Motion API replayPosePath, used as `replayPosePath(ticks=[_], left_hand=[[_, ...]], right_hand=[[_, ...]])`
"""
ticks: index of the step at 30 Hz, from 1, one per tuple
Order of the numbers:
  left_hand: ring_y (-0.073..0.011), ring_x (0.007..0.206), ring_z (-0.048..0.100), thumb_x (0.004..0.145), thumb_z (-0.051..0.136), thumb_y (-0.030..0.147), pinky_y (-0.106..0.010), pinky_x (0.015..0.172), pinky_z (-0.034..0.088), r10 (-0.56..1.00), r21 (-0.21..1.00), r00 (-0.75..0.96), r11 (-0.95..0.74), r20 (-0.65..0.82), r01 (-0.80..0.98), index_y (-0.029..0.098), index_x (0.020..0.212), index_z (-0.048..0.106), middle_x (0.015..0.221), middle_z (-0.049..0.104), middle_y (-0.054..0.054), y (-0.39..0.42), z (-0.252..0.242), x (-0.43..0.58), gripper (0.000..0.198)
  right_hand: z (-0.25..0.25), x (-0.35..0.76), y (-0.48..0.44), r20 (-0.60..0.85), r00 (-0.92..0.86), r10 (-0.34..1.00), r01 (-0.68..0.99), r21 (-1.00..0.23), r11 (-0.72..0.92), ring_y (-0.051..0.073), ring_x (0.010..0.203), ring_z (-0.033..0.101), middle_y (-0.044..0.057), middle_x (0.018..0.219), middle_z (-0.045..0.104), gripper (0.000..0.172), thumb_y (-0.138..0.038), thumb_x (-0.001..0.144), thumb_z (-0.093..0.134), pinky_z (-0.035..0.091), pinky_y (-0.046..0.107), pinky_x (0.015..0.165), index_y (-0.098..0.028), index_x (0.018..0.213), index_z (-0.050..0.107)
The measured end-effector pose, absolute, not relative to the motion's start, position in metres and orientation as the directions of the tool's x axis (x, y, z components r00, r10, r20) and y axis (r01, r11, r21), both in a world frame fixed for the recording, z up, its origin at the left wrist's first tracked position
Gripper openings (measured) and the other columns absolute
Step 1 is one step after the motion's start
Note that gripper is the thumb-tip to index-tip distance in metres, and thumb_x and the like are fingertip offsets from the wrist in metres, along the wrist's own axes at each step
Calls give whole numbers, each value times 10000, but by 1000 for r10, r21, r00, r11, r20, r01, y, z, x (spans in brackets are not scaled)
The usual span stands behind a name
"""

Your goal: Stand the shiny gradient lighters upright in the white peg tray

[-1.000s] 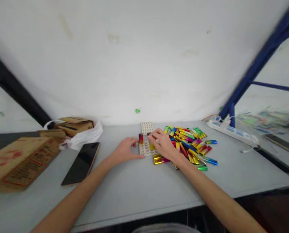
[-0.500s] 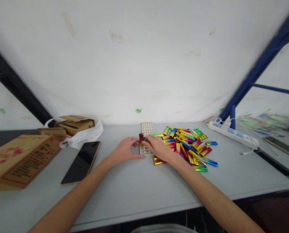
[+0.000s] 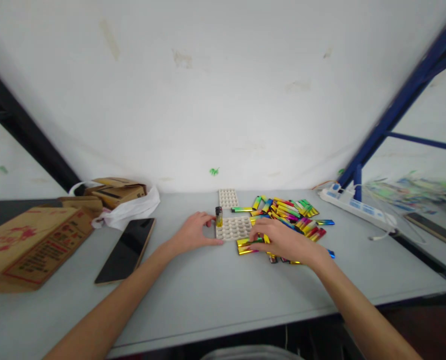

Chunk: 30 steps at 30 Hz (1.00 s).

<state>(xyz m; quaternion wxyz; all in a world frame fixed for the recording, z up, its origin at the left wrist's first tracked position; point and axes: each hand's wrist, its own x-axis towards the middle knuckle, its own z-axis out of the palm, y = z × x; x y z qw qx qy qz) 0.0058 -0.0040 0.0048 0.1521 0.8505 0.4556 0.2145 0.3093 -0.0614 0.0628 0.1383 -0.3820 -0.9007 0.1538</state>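
Your left hand (image 3: 193,231) lies flat on the pale grey surface (image 3: 215,295), fingers (image 3: 204,218) loosely spread and clamped on nothing — the fingertips touch the left edge of the white plastic tray with rows of round sockets (image 3: 233,228). 1 lighter with a black cap and yellow body (image 3: 219,217) stands upright in the tray's far left corner, just beside your left fingertips.

Your right hand (image 3: 283,241) is palm down over the near edge of the heap of shiny metallic lighters in gold, green, red and blue (image 3: 288,215). Its fingers (image 3: 258,231) are curled a little and slightly apart, resting on the lighters below them. Whether they grip any 1 of them you cannot tell, since the hand covers them. A gold and red lighter (image 3: 245,246) lies loose just left of this hand, in front of the tray.

A second white socket tray (image 3: 228,198) lies farther back, near the white wall (image 3: 223,100). To your left sit a dark phone with a gold rim (image 3: 126,249), a crumpled white plastic bag (image 3: 131,211) and brown cardboard boxes (image 3: 31,245). To your right, a white power strip (image 3: 358,206) lies by a blue metal frame (image 3: 395,105).
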Motion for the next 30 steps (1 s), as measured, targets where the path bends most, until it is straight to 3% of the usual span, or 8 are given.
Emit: replayPosePath(ticks=[5,9,12,14,17,22,26,30], left_hand=[[-286,922,677,624,858,741,-370,847,521,844,459,488,-532,221,712,212,1002,749,983,729,-58,-3,5,6,660],[-281,921,677,631,849,747,-367,857,526,845,455,484,-531,226,715,214,1003,748,985,733,-57,-3,4,5,658],[-276,918,676,632,842,761,-364,862,525,845,451,484,-533,230,716,213,1012,744,983,731,-53,-3,4,5,674],[-275,919,674,636,836,769,-361,858,523,844,450,486,-534,229,716,214,1015,740,983,728,-51,-3,4,5,679],[-277,916,672,646,830,770,-361,840,520,842,453,494,-535,216,714,219,995,734,985,726,-52,-4,6,5,659],[-284,914,674,657,829,769,-372,838,522,842,451,498,-533,206,716,213,994,734,989,722,-61,-4,7,5,657],[-286,917,672,660,826,774,-378,847,518,840,445,503,-537,204,716,209,1008,732,977,719,-58,-4,7,5,670],[-284,917,667,667,822,781,-375,841,514,841,449,502,-536,204,715,216,1003,718,981,716,-52,-4,7,5,666]], right_hand=[[45,335,-85,142,-645,751,715,-233,659,298,1255,624,119,1299,657,214,-279,974,764,513,458,1103,-214,1177,740],[31,331,-92,173,-627,760,757,-99,646,328,1211,647,145,1238,678,179,-218,982,730,523,545,1101,-182,1157,748],[31,325,-94,210,-621,755,757,-90,647,326,1204,662,143,1220,709,149,-218,1032,654,502,572,1118,-191,1137,757],[36,323,-91,247,-605,757,740,-179,649,313,1197,677,133,1217,735,196,-240,1056,620,509,543,1106,-207,1197,752],[45,321,-81,307,-535,787,649,-447,616,277,1131,712,100,1194,776,233,-325,1063,626,539,444,1047,-242,1232,763],[53,309,-53,331,-267,905,332,-850,409,248,897,687,61,930,758,328,-527,956,737,561,373,841,-204,987,782],[61,286,-35,283,-120,951,17,-958,287,203,898,656,27,915,704,440,-656,904,737,555,325,827,-219,908,680],[66,264,-23,188,-213,959,-251,-959,133,169,758,653,-13,845,685,512,-711,850,761,565,318,746,-264,999,562]])
